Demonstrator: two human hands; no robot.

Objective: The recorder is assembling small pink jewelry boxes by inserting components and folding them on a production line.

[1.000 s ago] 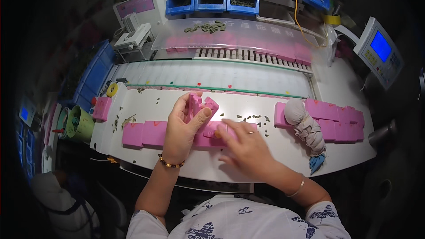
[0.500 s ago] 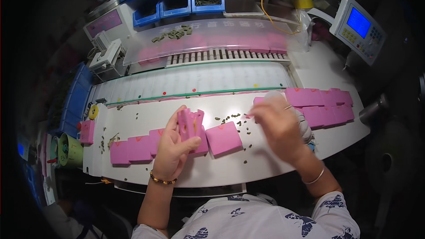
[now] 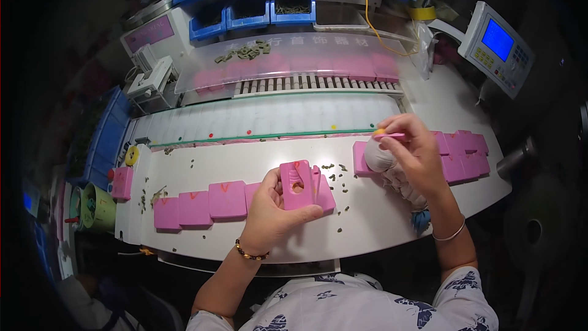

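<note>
My left hand (image 3: 264,217) is closed around a pink rubber mold (image 3: 290,173), which is spread apart so that a hollow shows in its inner face. In my right hand (image 3: 419,154), thumb and fingers pinch a thin pink mold piece (image 3: 391,135). Something small and orange-yellow (image 3: 380,131) shows at the tip of that piece; I cannot tell what it is. Just below, a round white cloth bag (image 3: 381,158) rests on the table, its gathered end trailing toward me. Another pink mold block (image 3: 326,201) lies partly behind the held mold.
Pink blocks (image 3: 228,198) line the table at left, and more (image 3: 460,165) stand at right. Dark green crumbs (image 3: 340,176) are scattered between. Farther back are a long glass-topped case (image 3: 263,113), rollers, blue bins (image 3: 293,12), and a control panel (image 3: 497,41) at right.
My left hand has moved right and turned the mold so its hollow shows. My right hand has risen to the right with the pink piece, now above the cloth bag.
</note>
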